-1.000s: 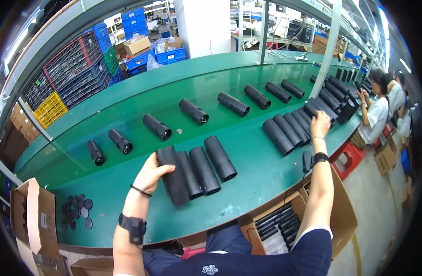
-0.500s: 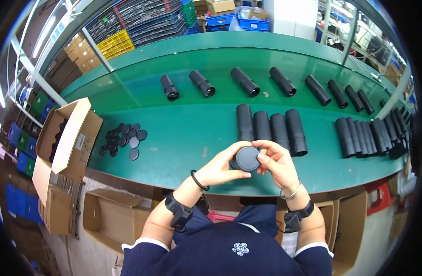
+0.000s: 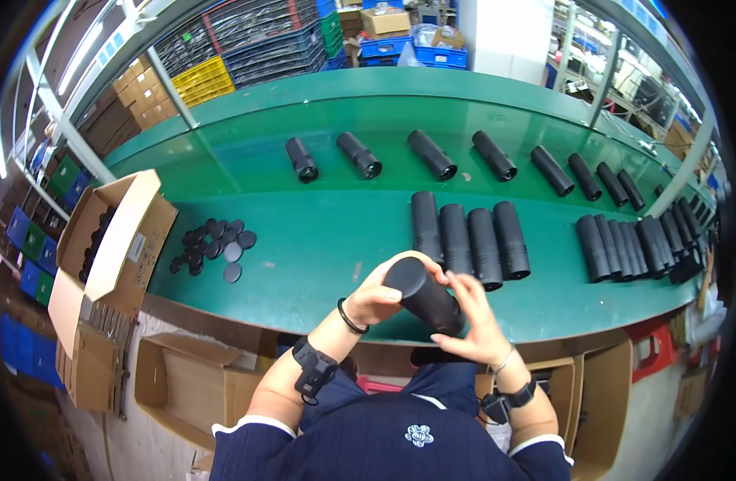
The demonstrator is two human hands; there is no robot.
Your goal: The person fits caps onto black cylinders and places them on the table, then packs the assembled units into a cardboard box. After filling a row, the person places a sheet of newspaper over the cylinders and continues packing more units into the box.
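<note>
A black cylindrical tube (image 3: pixel 434 303) is tilted above the front edge of the green bench, its smooth round end cap facing up and left. My left hand (image 3: pixel 382 290) is closed around the capped upper part, with the thumb near the cap. Around the lower right end is my right hand (image 3: pixel 479 322), thumb and fingers spread apart; contact with the tube is hard to make out. Just beyond the hands, several similar black tubes (image 3: pixel 482 240) lie side by side. Loose black round caps (image 3: pixel 232 252) are scattered at the left of the bench.
An open cardboard box (image 3: pixel 127 240) holding dark parts stands at the bench's left end. More black tubes lie spaced along the green back strip (image 3: pixel 248 152), and a tight group of tubes (image 3: pixel 624 244) sits at right. Cardboard boxes (image 3: pixel 179 385) stand below the front edge.
The tube has tipped from cap toward me to lying slantwise, so its side now shows. My right hand has left the cap and moved down to the other end, fingers spreading.
</note>
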